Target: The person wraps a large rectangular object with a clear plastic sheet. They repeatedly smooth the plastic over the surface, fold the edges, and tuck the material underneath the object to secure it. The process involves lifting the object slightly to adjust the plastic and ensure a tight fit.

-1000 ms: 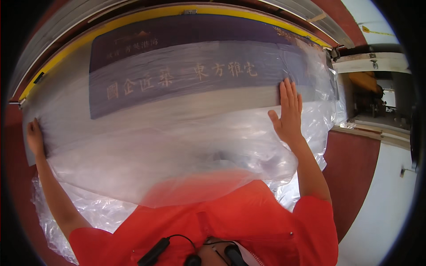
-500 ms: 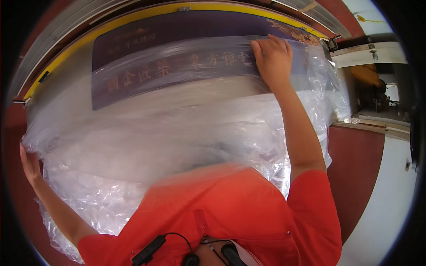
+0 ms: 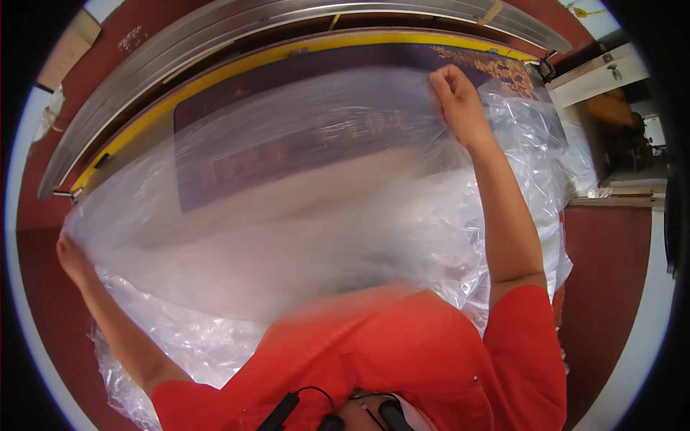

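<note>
A large sheet of clear plastic film [image 3: 287, 223] stretches between my two hands, blurred by motion over its middle. At the far left, my left hand [image 3: 74, 258] is closed on the film's edge. My right hand [image 3: 460, 104] pinches the film's far edge at the upper right. Beneath the film lies a wide printed panel, dark purple [image 3: 302, 61] with a pale lower part; gold lettering and a gold pattern show on it. Crumpled film bunches along the right side and hangs toward my body.
A yellow strip [image 3: 237, 68] borders the panel's far side, with a grey metal rail [image 3: 287, 20] beyond it. Reddish-brown floor [image 3: 604, 266] shows at both sides. On the right stands a white frame [image 3: 604, 75] with a dark opening.
The film's far edge has lifted and billows between my hands. My right hand has closed more tightly. The whole view has shifted, showing more of the rail and the left side.
</note>
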The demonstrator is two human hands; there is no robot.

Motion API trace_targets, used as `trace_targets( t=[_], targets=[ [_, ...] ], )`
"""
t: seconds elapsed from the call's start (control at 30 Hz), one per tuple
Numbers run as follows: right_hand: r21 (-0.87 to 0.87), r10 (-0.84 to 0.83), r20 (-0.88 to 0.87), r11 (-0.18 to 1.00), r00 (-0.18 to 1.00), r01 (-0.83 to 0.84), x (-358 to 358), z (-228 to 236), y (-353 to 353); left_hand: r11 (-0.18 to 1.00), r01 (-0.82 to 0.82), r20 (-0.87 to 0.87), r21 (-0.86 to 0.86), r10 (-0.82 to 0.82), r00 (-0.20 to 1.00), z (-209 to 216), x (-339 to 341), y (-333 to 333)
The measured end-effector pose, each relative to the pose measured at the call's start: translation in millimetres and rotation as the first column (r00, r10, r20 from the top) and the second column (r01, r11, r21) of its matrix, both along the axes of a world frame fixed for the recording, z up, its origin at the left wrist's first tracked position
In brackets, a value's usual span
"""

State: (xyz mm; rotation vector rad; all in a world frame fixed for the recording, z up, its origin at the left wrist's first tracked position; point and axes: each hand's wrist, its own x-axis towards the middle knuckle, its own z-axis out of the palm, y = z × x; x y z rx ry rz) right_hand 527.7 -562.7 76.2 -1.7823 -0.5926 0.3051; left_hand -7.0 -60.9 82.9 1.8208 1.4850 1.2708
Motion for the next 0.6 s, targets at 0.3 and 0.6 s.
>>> trace_targets(
  t=[0.3, 0.6],
  targets=[
    [-0.238, -0.34, 0.438, 0.849, 0.832, 0.472, 149.0, -17.9, 36.6, 0.993, -0.051, -0.33, 0.102, 0.082, 0.941, -79.7, 162.8, 100.2],
    [-0.31, -0.509, 0.395, 0.71, 0.765, 0.633, 128.9, -28.7, 47.6, 0.965, -0.255, -0.61, 0.054, 0.234, 0.757, -105.6, 124.0, 152.3]
  ],
)
